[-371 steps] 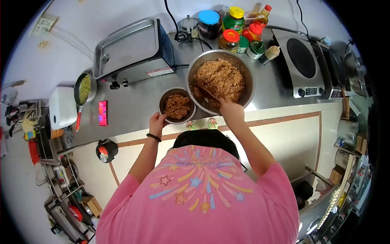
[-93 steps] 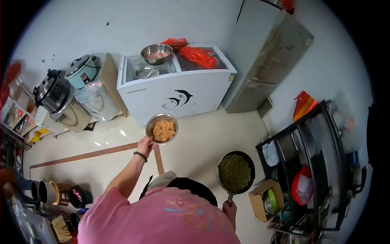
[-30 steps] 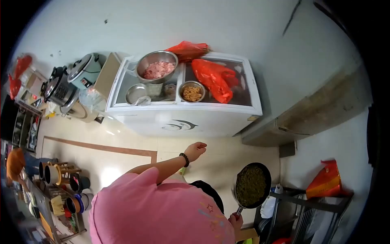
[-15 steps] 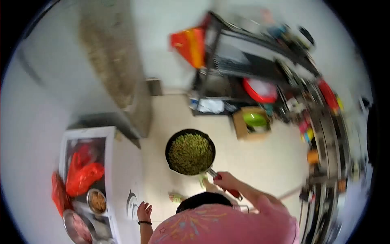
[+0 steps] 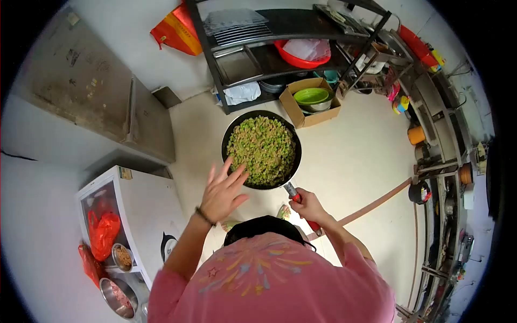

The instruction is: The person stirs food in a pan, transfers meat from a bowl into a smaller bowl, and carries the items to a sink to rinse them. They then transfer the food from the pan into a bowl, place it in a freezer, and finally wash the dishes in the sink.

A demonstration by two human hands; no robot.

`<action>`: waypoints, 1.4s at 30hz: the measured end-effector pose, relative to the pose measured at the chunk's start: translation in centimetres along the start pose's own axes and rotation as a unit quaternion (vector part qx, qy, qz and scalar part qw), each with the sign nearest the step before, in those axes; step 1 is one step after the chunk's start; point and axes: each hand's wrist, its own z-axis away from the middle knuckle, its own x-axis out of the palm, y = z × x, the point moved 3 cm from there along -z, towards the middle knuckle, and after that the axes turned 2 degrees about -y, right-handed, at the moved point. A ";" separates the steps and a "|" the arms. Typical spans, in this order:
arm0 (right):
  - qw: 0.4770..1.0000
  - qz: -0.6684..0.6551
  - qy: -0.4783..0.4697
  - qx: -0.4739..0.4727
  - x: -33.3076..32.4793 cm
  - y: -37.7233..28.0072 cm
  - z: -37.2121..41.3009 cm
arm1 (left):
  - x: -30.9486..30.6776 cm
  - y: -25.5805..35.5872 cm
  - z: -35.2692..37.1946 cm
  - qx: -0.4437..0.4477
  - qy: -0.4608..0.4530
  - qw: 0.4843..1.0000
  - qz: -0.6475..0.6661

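A black frying pan [image 5: 297, 141] is held out over the floor, heaped with a finely chopped green and brown food mixture [image 5: 261, 148]. My right hand [image 5: 308, 205] is wrapped round its red handle. At the pan's near left rim, my left hand [image 5: 221, 191] has its fingers spread, and the fingertips overlap the edge of the food in this view. Nothing shows in the left hand; a dark bracelet sits on that wrist.
A white cabinet [image 5: 145, 210] at left carries red plastic bags [image 5: 103, 234], a bowl of brown food [image 5: 123, 257] and a steel bowl with pink contents [image 5: 117, 299]. Ahead, a dark shelf rack [image 5: 288, 24] stands behind a cardboard box [image 5: 323, 116]. Shelving with cookware lines the right.
My left hand has come up from beside the cabinet to the pan's rim, fingers spreading. The view has turned and advanced toward the rack; the right hand keeps its hold on the pan.
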 end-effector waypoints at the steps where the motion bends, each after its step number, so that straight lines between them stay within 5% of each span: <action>1: 1.000 -0.011 -0.005 0.004 -1.3 0.3 0.3 | 0.6 1.0 -3.3 0.013 -0.026 0.999 -0.017; 15: 0.995 0.042 0.089 -0.029 -12.9 8.0 6.2 | 11.8 11.4 -17.0 0.180 -0.189 0.956 -0.137; 23: 0.988 -0.032 0.150 -0.029 -12.7 8.9 8.2 | 12.0 14.2 -23.6 0.212 -0.040 0.974 -0.065; 38: 0.976 -0.160 0.145 0.027 -10.7 8.3 8.8 | 16.0 14.0 -25.9 0.261 -0.104 0.954 -0.103; 42: 0.977 -0.130 0.162 0.039 -10.6 8.9 8.8 | 11.2 16.3 -25.3 0.281 -0.059 0.951 -0.115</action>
